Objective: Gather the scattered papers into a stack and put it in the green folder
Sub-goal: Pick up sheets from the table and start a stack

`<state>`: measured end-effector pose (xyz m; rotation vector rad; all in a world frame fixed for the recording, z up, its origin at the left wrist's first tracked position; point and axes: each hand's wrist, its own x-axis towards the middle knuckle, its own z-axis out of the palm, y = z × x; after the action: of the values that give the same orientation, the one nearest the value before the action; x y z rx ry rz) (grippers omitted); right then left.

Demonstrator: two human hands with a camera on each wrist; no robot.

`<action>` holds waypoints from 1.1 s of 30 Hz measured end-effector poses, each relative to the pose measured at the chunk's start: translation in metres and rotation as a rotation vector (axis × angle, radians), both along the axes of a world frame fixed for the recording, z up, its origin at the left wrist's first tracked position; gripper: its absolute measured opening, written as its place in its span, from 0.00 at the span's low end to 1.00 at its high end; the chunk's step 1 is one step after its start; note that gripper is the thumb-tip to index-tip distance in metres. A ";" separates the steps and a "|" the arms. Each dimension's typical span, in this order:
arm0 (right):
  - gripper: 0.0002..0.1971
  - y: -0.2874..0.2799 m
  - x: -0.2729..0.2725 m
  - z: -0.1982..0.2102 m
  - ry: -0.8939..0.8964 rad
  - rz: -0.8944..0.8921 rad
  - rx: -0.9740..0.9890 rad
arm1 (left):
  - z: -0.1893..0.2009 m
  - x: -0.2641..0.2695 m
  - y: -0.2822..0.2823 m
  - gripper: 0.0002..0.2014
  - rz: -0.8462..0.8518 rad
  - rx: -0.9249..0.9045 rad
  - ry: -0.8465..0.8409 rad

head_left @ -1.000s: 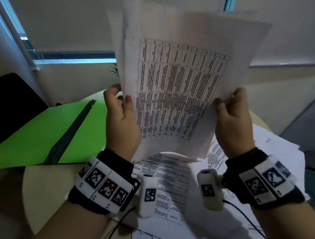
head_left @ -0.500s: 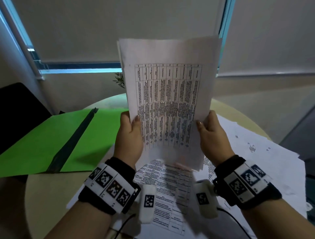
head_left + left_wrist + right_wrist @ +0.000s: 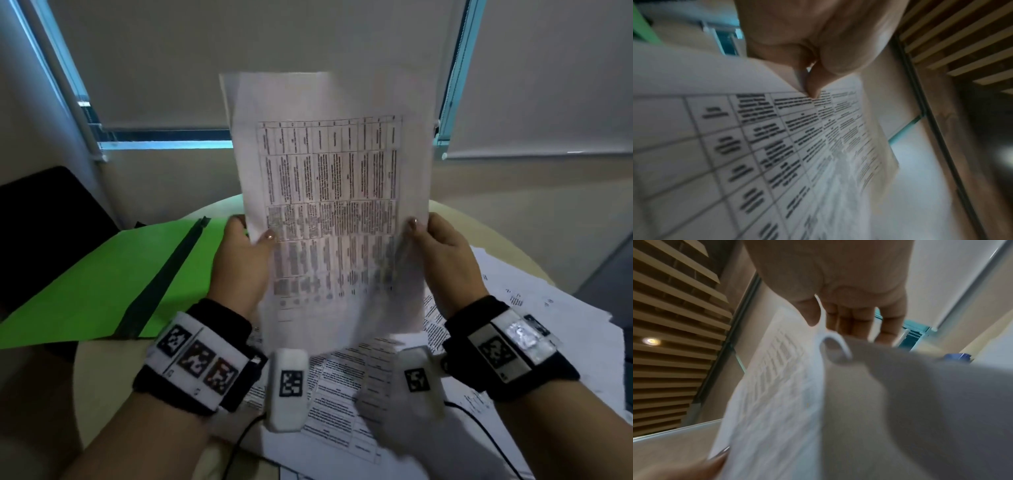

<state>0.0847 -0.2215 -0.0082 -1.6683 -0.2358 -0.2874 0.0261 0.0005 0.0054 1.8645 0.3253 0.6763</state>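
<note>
Loose sheets point(image 3: 349, 404) lay on table point(image 3: 102, 383) under both wrists. Left hand point(image 3: 239, 263) pinched stack point(image 3: 335, 205) at left edge, thumb on printed face. Right hand point(image 3: 445, 257) pinched right edge, thumb in front, fingers point(image 3: 849, 321) behind. Stack held upright between hands, above table. Folder point(image 3: 102, 281) lay open, left of left hand. Window blinds point(image 3: 239, 51) beyond.

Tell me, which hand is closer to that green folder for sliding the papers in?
Probably the left hand: it grips the paper stack on the side where the green folder lies open.
</note>
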 end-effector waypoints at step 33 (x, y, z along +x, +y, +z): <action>0.09 -0.033 0.013 -0.031 0.313 -0.003 -0.725 | -0.032 -0.036 0.072 0.06 0.169 -0.185 0.135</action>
<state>0.0981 -0.2547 -0.0392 -2.3983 -0.1018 0.0797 -0.0101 0.0727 -0.0267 1.7210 0.6186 0.6132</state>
